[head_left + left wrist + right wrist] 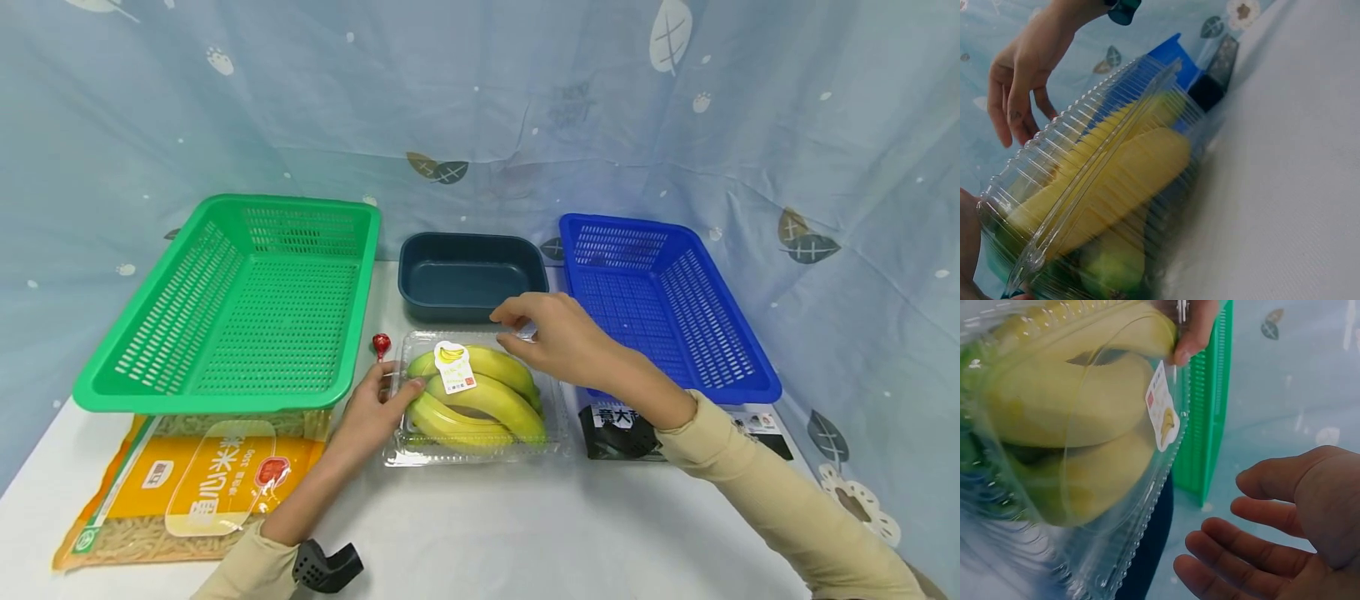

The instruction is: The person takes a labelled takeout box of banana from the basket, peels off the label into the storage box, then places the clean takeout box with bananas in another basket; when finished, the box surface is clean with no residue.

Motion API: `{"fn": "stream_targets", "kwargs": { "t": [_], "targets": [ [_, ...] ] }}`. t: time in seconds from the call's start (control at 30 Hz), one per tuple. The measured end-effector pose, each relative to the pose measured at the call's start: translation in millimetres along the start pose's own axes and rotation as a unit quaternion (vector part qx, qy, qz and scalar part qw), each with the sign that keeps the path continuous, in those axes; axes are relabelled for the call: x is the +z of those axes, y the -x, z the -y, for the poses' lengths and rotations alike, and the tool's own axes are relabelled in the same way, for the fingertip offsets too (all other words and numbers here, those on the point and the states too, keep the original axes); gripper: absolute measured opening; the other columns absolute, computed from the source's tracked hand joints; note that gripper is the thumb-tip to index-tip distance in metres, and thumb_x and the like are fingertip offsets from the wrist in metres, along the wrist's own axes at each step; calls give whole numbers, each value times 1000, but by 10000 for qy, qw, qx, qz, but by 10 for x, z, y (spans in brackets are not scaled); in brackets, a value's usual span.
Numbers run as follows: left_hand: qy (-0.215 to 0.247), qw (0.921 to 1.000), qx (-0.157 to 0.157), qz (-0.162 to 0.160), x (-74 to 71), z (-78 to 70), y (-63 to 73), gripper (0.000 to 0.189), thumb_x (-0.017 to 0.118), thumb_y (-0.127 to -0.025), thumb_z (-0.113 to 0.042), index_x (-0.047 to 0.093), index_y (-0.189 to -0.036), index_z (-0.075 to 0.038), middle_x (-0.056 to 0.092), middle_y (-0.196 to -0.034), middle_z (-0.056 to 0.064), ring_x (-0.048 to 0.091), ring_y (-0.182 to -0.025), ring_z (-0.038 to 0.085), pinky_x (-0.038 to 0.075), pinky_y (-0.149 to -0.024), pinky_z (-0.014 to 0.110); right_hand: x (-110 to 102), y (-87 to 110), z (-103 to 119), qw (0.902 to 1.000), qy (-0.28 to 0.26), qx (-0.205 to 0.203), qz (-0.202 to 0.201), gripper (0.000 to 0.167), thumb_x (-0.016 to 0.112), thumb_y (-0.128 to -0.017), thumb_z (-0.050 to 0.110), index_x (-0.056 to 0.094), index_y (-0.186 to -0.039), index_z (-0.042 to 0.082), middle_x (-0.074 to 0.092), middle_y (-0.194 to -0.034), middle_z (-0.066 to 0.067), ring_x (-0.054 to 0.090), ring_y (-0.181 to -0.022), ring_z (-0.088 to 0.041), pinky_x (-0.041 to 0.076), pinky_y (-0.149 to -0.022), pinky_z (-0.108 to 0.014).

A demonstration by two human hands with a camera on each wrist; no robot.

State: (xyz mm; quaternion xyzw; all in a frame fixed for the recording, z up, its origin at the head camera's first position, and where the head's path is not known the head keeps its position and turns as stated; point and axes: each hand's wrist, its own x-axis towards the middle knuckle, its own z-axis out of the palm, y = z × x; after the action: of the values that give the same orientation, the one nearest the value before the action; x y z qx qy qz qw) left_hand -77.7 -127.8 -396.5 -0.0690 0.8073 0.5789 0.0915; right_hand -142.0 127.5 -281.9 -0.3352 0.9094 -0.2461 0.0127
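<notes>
A clear plastic box of bananas [480, 408], with a white banana-print sticker [455, 367] on its lid, lies at the middle of the table. My left hand [377, 410] holds the box's left side, thumb over the lid edge and fingers along the side. Above the box's far right corner is my right hand [558, 333], its fingers loosely bent with nothing between them. In the right wrist view that right hand [1285, 531] shows relaxed, separate fingers, apart from the box.
A green basket [217, 333] stands left, partly over a yellow pasta bag [202, 492]. Behind the box are a dark blue tub [472, 312] and, rightward, a blue basket [720, 350] by a black package [607, 437]. A red-wrapped lollipop [381, 343] lies near my left hand.
</notes>
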Motion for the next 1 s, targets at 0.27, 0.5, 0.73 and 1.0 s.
{"fn": "stream_targets", "kwargs": {
  "t": [0.27,0.5,0.73,1.0],
  "targets": [
    [95,10000,18,22,9,-1,6,59,63,-97,-35,43,-142,-3,49,-140,26,52,-120,39,44,-99,49,100,-156,35,9992,183,-222,282,20,71,-94,14,74,-113,8,72,-106,-4,67,-95,-22,55,-81,-33],
    [58,10000,49,9,-6,-11,29,57,64,-98,-35,45,-140,-3,52,-136,27,54,-117,38,45,-97,48,183,-253,71,9981,281,-369,397,20,71,-93,13,74,-113,7,72,-105,-6,66,-94,-22,54,-81,-32],
    [122,9999,38,51,-20,-2,15,57,63,-98,-35,45,-141,-4,50,-139,26,53,-120,38,44,-99,49,286,-355,134,9958,471,-374,688,23,71,-94,13,73,-116,9,71,-104,-3,64,-92,-19,52,-79,-29],
    [181,9998,56,59,-12,-8,30,58,64,-98,-34,44,-142,-2,52,-137,26,54,-118,37,46,-97,47,425,-446,190,9920,773,-389,923,23,72,-94,17,74,-116,15,68,-101,1,63,-84,-13,51,-69,-24]
  ]
}}
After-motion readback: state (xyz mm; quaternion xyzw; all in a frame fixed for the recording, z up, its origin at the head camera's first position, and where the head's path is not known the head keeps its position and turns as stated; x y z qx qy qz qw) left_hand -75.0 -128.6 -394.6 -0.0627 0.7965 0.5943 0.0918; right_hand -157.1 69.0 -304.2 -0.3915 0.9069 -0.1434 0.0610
